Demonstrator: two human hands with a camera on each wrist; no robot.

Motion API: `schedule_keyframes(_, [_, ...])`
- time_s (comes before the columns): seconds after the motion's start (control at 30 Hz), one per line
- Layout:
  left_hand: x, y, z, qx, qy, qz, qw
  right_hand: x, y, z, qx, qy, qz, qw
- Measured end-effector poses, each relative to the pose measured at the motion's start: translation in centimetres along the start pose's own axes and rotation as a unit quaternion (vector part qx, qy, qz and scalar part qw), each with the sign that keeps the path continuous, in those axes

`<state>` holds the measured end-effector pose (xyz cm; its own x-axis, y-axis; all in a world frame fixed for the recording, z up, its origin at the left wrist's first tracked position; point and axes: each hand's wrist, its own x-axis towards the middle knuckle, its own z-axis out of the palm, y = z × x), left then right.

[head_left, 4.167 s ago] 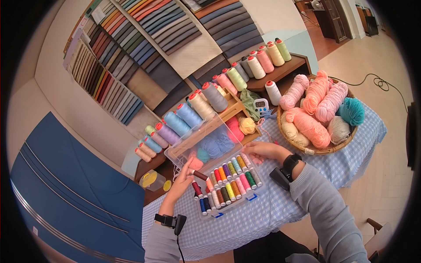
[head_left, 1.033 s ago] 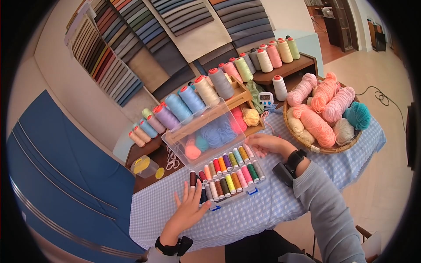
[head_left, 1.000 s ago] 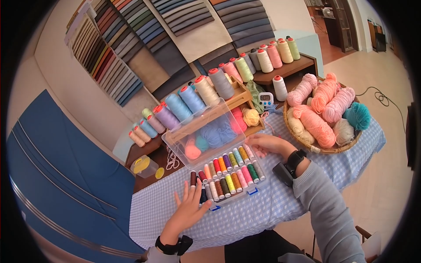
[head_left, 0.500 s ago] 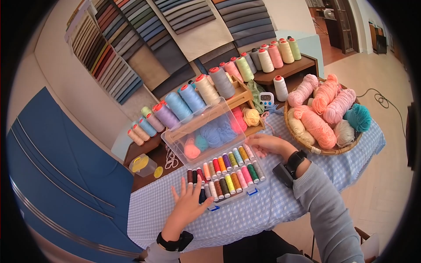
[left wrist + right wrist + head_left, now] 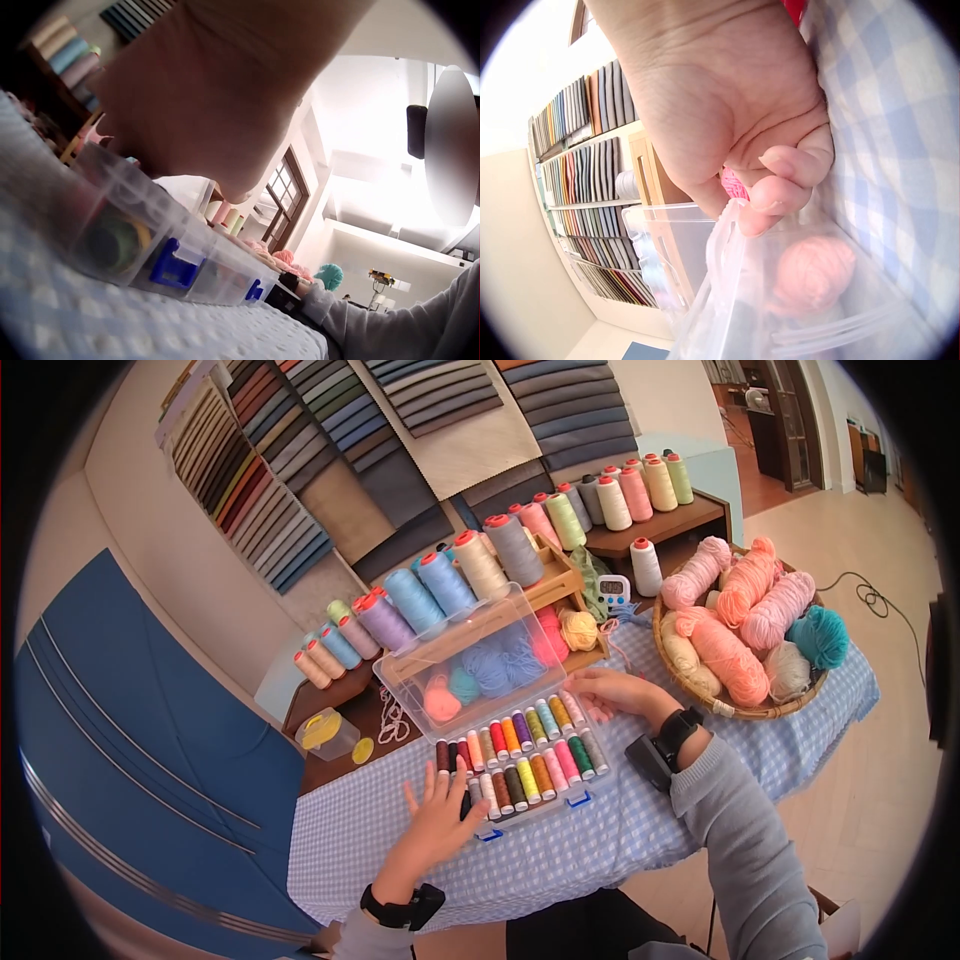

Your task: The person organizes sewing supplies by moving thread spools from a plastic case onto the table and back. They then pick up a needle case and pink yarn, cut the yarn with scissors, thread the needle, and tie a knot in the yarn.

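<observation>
A clear plastic thread box (image 5: 535, 816) lies open on the checked cloth, with two rows of coloured thread spools in it. My left hand (image 5: 437, 822) is spread over the box's left end, fingertips at the dark spools (image 5: 466, 803) of the near row, partly covering them. Just beyond those fingers a brown spool (image 5: 442, 756) and a black spool stand at the left end of the far row. My right hand (image 5: 612, 690) pinches the clear edge (image 5: 731, 232) at the box's right back corner, its fingers curled. The raised lid (image 5: 388, 680) leans back behind the spools.
A wicker basket (image 5: 722, 708) of yarn stands at the right. Large thread cones (image 5: 412, 600) line the wooden rack (image 5: 565, 582) behind the lid. A white timer (image 5: 612, 592) sits near the basket, and a yellow-lidded tub (image 5: 328, 734) at the left.
The brown spool, earlier held up in my left hand, now stands in the far row with a black one beside it. The left hand has come down over the box; the right stays at the corner.
</observation>
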<state>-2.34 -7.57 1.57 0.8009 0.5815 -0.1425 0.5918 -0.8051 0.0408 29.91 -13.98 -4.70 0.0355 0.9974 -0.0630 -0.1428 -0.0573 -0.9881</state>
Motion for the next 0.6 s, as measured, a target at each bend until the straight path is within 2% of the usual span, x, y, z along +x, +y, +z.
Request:
schedule_keyframes(0.13, [-0.4,-1.0,-1.4,-0.031,-0.001,-0.011,0.999,-0.3,-0.1,0.1,0.007,0.006,0.001,1.0])
schedule_keyframes(0.2, [-0.4,-2.3,-1.6,-0.11,0.01,-0.005,0.994,-0.3,-0.2,0.1,0.012,0.0,0.0,1.0])
schedule_keyframes(0.33, [0.1,-5.6,-1.8,-0.136,0.037,-0.037,0.989,-0.3,-0.2,0.3,0.007,0.006,0.007,1.0])
schedule_keyframes(0.4, [0.9,-7.0,-2.3,-0.323,0.053,-0.035,0.944,-0.1,-0.2,0.2,0.004,0.006,0.006,1.0])
schedule_keyframes(0.43, [1.4,-7.6,-2.5,-0.414,0.061,-0.033,0.908,-0.1,-0.1,0.2,0.002,0.01,0.005,1.0])
schedule_keyframes(0.5, [2.4,-8.9,-2.2,-0.582,0.077,-0.026,0.809,0.0,-0.1,0.1,-0.005,0.014,0.006,1.0])
schedule_keyframes(0.53, [3.2,-9.8,-1.3,-0.586,0.079,-0.026,0.806,0.0,0.0,0.1,-0.003,0.014,0.004,1.0])
schedule_keyframes(0.6, [5.3,-11.8,1.0,-0.657,0.052,-0.018,0.752,-0.1,-0.1,0.2,-0.007,0.013,0.005,1.0])
